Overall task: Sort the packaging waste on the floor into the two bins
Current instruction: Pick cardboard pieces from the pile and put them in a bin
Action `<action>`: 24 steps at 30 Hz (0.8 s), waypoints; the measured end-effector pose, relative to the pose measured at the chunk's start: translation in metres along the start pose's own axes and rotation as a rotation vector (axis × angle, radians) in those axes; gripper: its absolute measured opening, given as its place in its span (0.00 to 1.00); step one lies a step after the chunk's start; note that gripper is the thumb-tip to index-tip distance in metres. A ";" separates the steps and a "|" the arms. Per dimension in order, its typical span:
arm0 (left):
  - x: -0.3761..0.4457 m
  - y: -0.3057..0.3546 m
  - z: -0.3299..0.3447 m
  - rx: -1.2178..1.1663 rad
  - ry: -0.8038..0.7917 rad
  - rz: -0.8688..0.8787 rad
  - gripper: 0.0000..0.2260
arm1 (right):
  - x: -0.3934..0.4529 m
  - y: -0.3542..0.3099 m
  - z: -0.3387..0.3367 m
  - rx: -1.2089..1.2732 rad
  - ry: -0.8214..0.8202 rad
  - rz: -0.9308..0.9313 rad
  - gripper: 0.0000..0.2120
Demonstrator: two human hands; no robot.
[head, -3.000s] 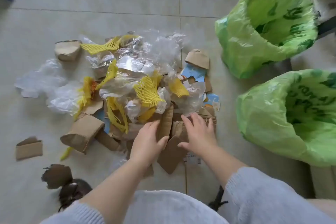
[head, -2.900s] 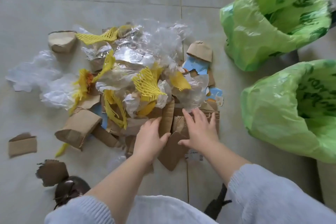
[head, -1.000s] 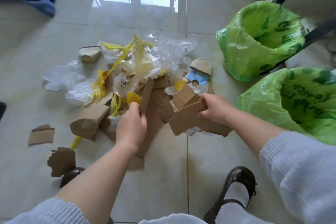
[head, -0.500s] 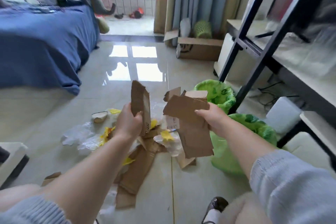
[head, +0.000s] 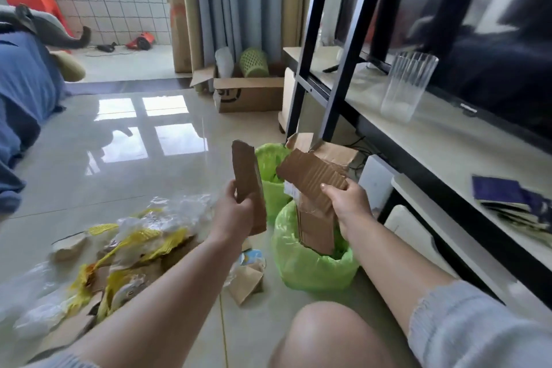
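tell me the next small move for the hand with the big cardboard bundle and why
Probably lower and release: the right hand grips the torn brown cardboard bundle, whose lower end already hangs in the mouth of the nearer green bag-lined bin. The left hand with the narrow brown cardboard strip can follow.

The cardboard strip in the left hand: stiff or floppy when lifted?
Probably stiff: the cardboard strip stands upright above the left hand, gripped only near its lower half. Likely light, since thumb and fingers alone hold it. Its torn top edge suggests it creases easily.
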State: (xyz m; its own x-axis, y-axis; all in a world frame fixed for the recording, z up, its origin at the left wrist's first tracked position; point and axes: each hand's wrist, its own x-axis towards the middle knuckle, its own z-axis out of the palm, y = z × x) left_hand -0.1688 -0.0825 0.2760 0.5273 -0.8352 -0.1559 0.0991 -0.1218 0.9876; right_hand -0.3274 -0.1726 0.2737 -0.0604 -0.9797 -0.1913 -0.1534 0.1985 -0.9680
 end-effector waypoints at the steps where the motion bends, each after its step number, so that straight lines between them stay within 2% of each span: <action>1: 0.004 -0.007 0.014 -0.007 -0.030 -0.017 0.10 | 0.005 0.006 -0.008 0.006 0.047 0.006 0.04; 5: 0.023 -0.035 0.064 -0.016 -0.123 -0.069 0.11 | 0.028 0.034 -0.029 0.043 0.192 0.035 0.03; 10: 0.047 -0.073 0.107 -0.012 -0.211 -0.138 0.10 | 0.060 0.070 -0.020 0.036 0.260 0.038 0.06; 16: 0.071 -0.113 0.130 0.097 -0.310 -0.198 0.12 | 0.085 0.108 0.001 -0.075 0.095 0.008 0.09; 18: 0.075 -0.124 0.135 0.161 -0.335 -0.187 0.16 | 0.092 0.122 0.005 -0.108 0.072 0.016 0.11; 21: 0.080 -0.143 0.137 0.129 -0.396 -0.209 0.28 | 0.097 0.139 0.006 -0.096 0.032 0.046 0.10; 24: 0.079 -0.153 0.136 0.133 -0.433 -0.138 0.28 | 0.093 0.147 0.003 -0.068 -0.047 0.057 0.09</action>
State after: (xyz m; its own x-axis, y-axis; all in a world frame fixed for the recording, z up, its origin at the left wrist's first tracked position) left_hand -0.2572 -0.2024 0.1152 0.1139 -0.9495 -0.2922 0.0196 -0.2920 0.9562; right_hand -0.3530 -0.2348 0.1128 -0.0245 -0.9667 -0.2546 -0.2177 0.2538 -0.9425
